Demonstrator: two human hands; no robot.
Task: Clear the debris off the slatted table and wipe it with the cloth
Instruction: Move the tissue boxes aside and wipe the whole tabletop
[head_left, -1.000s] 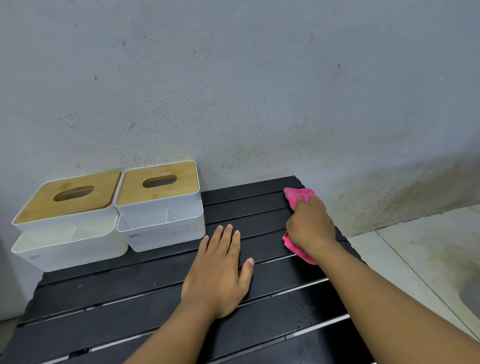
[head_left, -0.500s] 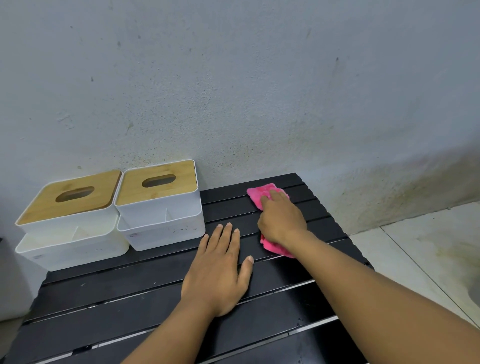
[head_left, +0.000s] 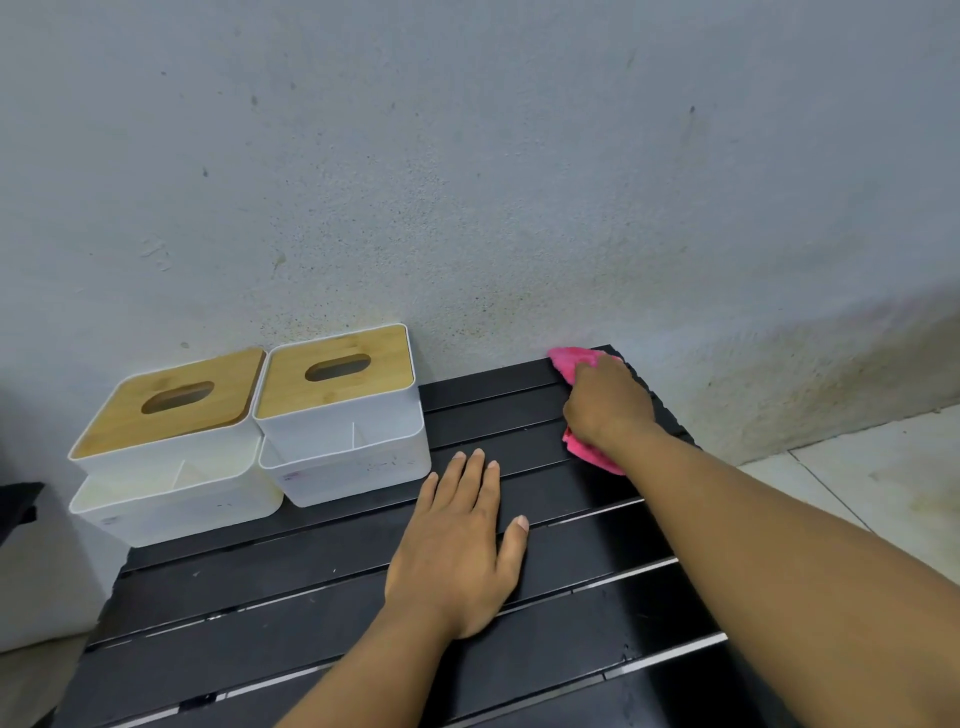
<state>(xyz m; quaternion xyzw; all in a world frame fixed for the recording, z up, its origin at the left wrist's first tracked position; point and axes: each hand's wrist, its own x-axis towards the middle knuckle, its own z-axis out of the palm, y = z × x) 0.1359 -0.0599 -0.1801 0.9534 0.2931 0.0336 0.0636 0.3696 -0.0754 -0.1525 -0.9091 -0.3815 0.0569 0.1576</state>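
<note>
The black slatted table (head_left: 291, 587) fills the lower part of the view. My right hand (head_left: 608, 405) presses a pink cloth (head_left: 569, 361) onto the table's far right corner, next to the wall; pink edges show beyond my fingers and under my wrist. My left hand (head_left: 462, 540) lies flat on the middle slats, fingers spread, palm down, holding nothing. I see no loose debris on the slats, only faint smudges.
Two white tissue boxes with wooden lids, one (head_left: 171, 447) at the far left and one (head_left: 337, 410) beside it, stand on the table against the grey wall (head_left: 467, 182). Pale floor tiles (head_left: 883, 478) lie to the right.
My right hand slid the cloth left along the back slats, then back right to the far corner. My left hand stayed flat in place.
</note>
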